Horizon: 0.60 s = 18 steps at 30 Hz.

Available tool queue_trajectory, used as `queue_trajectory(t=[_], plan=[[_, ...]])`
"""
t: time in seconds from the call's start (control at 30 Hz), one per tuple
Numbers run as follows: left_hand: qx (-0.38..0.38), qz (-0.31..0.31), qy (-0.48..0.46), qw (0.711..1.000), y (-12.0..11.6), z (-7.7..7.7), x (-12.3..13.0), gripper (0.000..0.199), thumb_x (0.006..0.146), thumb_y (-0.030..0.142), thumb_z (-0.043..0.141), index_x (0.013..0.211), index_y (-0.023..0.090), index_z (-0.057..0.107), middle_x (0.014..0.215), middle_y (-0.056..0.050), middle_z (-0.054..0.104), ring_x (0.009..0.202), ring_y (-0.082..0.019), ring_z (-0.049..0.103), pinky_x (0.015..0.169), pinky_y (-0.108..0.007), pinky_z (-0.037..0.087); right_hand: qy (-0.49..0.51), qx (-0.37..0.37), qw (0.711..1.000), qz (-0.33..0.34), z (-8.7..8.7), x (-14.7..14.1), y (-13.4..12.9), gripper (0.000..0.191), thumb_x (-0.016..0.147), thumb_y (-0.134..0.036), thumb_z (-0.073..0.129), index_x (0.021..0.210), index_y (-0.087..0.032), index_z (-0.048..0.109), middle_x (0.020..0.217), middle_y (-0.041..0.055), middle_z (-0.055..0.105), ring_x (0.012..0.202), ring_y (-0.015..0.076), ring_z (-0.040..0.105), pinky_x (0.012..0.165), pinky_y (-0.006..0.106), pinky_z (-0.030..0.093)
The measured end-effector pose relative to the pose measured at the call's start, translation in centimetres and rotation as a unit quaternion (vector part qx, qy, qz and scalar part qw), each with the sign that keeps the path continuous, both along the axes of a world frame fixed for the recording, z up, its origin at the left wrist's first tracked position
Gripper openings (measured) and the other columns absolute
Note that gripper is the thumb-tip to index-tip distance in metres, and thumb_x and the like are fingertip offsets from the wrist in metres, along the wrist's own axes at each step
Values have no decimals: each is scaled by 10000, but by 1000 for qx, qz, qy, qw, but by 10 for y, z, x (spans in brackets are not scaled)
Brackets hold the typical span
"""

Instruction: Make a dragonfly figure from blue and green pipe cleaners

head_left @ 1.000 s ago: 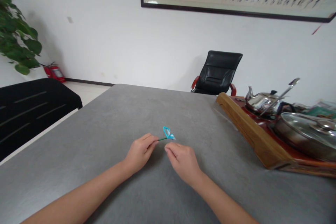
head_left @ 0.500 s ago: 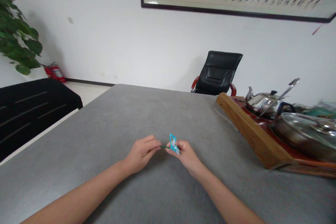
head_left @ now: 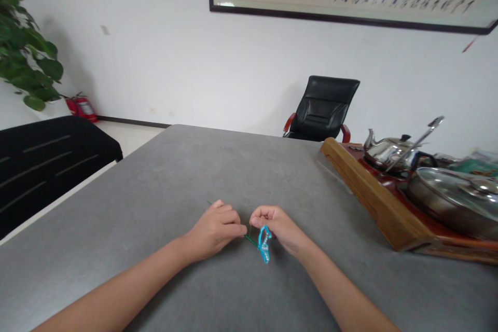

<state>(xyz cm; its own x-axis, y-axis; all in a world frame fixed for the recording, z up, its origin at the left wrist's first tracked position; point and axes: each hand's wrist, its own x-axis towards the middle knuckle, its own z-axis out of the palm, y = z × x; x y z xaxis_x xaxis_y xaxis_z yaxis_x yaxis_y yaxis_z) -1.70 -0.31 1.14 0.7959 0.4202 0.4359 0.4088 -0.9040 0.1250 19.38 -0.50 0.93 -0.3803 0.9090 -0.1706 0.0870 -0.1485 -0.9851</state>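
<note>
A thin green stem (head_left: 251,240) carries a light blue looped ornament (head_left: 264,245) with pale bead-like parts at its right end. My left hand (head_left: 217,229) is closed on the stem, whose other tip shows beyond the knuckles at upper left. My right hand (head_left: 277,224) pinches a fine thread or wire (head_left: 250,229) just above the ornament, thumb and finger together. The ornament hangs below my right fingers, over the grey table (head_left: 218,161). Whether the right fingers touch the ornament is hard to see.
On the right stands a wooden tea tray (head_left: 361,194) with a metal kettle (head_left: 392,153) and a lidded pan (head_left: 451,202). A black chair (head_left: 329,106) is behind the table, another black seat (head_left: 54,161) at the left.
The ornament has tipped downward and the stem now slants. My right fingers have let go of it and moved up to the fine strand. My left hand has shifted slightly right.
</note>
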Motion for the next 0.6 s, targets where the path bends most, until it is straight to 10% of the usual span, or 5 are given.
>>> queue_trajectory(t=[0.27, 0.47, 0.6], plan=[[94, 55, 41, 993, 0, -1, 1, 233, 953, 198, 396, 914, 219, 624, 688, -6, 575, 659, -144, 447, 616, -328, 242, -141, 170, 975, -31, 13, -2, -4, 197, 760, -324, 573, 651, -162, 604, 477, -79, 303, 452, 86, 272, 452, 227, 196], [88, 115, 43, 989, 2, -4, -1, 204, 933, 180, 423, 934, 206, 625, 685, -9, 576, 672, -161, 470, 611, -325, 253, -359, 370, 854, -71, 31, -13, -24, 144, 828, -197, 525, 745, -198, 644, 637, -14, 574, 591, 121, 498, 567, 241, 308], [73, 172, 22, 982, 2, -7, -1, 190, 908, 161, 445, 915, 201, 630, 706, -17, 591, 675, -172, 491, 605, -308, 283, -396, 400, 824, -55, 31, -20, -33, 151, 859, -190, 498, 800, -195, 637, 761, 21, 662, 681, 151, 591, 622, 250, 351]])
